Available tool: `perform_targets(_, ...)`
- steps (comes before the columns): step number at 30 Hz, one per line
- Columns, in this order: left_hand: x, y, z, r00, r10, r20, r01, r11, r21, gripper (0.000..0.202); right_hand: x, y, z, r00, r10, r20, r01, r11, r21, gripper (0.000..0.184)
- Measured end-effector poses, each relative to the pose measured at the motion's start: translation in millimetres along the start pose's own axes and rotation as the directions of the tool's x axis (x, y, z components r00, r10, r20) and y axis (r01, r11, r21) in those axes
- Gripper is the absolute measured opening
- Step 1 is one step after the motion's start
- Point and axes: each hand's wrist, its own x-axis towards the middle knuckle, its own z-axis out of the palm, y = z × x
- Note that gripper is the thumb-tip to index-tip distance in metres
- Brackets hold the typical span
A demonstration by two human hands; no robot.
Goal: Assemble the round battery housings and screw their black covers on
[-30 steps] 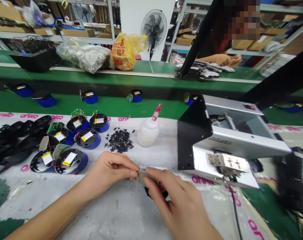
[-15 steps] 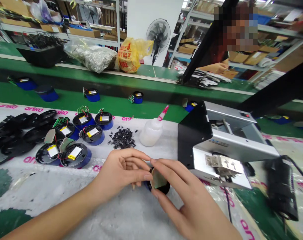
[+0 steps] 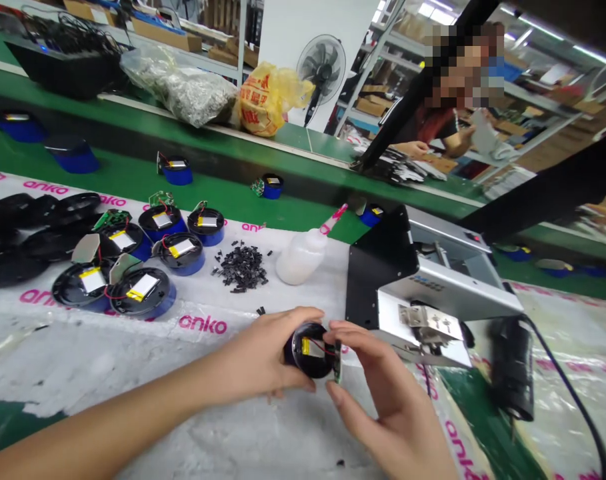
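My left hand (image 3: pixel 270 357) is wrapped round a small round blue housing (image 3: pixel 309 363) with a black inside. A silver battery (image 3: pixel 317 348) with a yellow end lies in it, and red wires lead to a green circuit board (image 3: pixel 338 360). That board stands nearly edge-on at the housing's right side, pinched between the thumb and fingers of my right hand (image 3: pixel 377 380). Several similar blue housings (image 3: pixel 147 303) with batteries and boards stand to the left. Behind my hands lies a pile of tiny black parts (image 3: pixel 243 265), beside a white squeeze bottle (image 3: pixel 301 257) with a pink tip.
A silver-and-black machine (image 3: pixel 433 293) stands to the right, with a black cylindrical tool (image 3: pixel 513 370) and its cable beyond. Black round covers (image 3: pixel 47 233) are heaped at left. More housings (image 3: pixel 271 187) sit on the green belt (image 3: pixel 223 193). A co-worker (image 3: pixel 433 130) sits across it.
The circuit board has swung from over the housing to its right side, uncovering the battery. My left hand has gone from the board's edge to a grip round the housing. The view has shifted slightly.
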Motion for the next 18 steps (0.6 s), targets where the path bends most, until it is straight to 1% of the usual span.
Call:
perform_targets(2,0.2,-0.3,-2.9,0.996,-0.056,0.063,0.061,0.995,-0.078,0.056,-5.1,4.0,4.9,0.994,0.079,-0.076,-0.070,0.991,0.113,0.033)
perform_targets(3,-0.3,-0.4,-4.9,0.994,-0.061,0.088,0.069,0.992,-0.102,0.051,-7.1,6.1,7.4,0.988,0.116,-0.100,-0.098,0.980,0.171,0.032)
perform_targets(5,-1.5,-0.4,-8.6,0.993,-0.038,0.112,0.051,0.992,-0.113,0.042,-10.9,10.5,12.6,0.973,0.192,-0.125,-0.152,0.948,0.279,0.030)
perform_targets(8,-2.5,-0.5,-10.9,0.996,-0.009,0.083,0.012,0.999,-0.038,0.037,-16.7,15.9,20.1,0.942,0.287,-0.175,-0.193,0.888,0.416,0.030)
perform_targets(10,-2.0,-0.7,-9.9,0.999,-0.006,0.052,0.008,0.999,-0.033,0.026,-20.4,16.7,24.7,0.921,0.328,-0.211,-0.199,0.860,0.469,0.031)
perform_targets(11,-1.4,-0.9,-9.1,0.999,-0.010,0.042,0.012,0.999,-0.049,0.019,-22.0,15.9,26.6,0.915,0.339,-0.220,-0.200,0.853,0.481,0.032)
perform_targets(12,-0.6,-1.0,-8.2,0.999,-0.015,0.037,0.017,0.998,-0.066,0.017,-23.2,14.4,28.3,0.911,0.347,-0.225,-0.205,0.851,0.483,0.033)
perform_targets(14,1.3,-0.7,-6.9,0.999,-0.020,0.038,0.023,0.997,-0.075,0.022,-24.5,10.3,30.5,0.900,0.366,-0.235,-0.229,0.858,0.461,0.033)
perform_targets(16,3.2,-0.1,-6.2,0.998,-0.027,0.049,0.031,0.996,-0.085,0.023,-24.2,7.2,30.9,0.889,0.388,-0.244,-0.267,0.871,0.412,0.033)
perform_targets(18,4.9,0.6,-5.2,0.998,-0.048,0.044,0.053,0.991,-0.122,0.023,-23.0,7.4,30.0,0.888,0.385,-0.251,-0.286,0.890,0.356,0.034)
